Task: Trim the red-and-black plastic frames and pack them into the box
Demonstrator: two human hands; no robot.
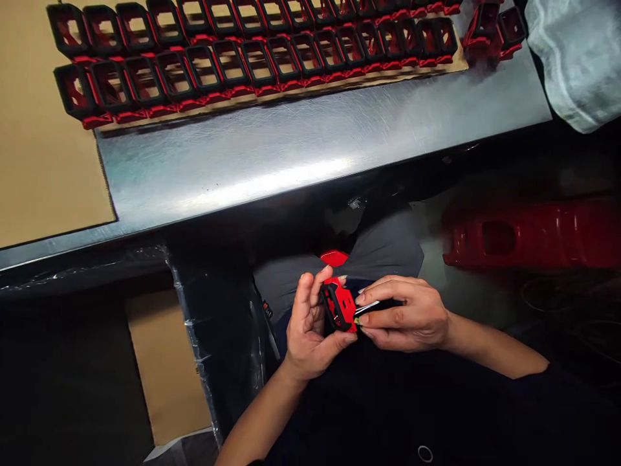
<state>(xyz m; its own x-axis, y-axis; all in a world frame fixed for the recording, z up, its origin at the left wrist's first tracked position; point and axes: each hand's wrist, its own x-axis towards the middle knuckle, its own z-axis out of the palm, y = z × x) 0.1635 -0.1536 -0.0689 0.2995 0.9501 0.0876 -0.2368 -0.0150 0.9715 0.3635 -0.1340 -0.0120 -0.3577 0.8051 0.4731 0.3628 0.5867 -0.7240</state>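
My left hand (310,327) grips a small red and black plastic part (339,305) over my lap, below the table edge. My right hand (407,314) is closed round a thin tool (367,308) with a shiny shaft, whose tip touches the part's right side. A second red piece (334,257) lies on my knee just above the hands. Two long rows of the same red and black parts (252,52) stand on a cardboard strip at the far side of the metal table (272,162).
A cardboard sheet (43,142) covers the table's left end. A red plastic crate (533,236) sits low at the right, blurred. Grey cloth (577,58) hangs at the top right. Below the table, plastic-wrapped dark material (213,336) and a cardboard box (165,369) stand left of my legs.
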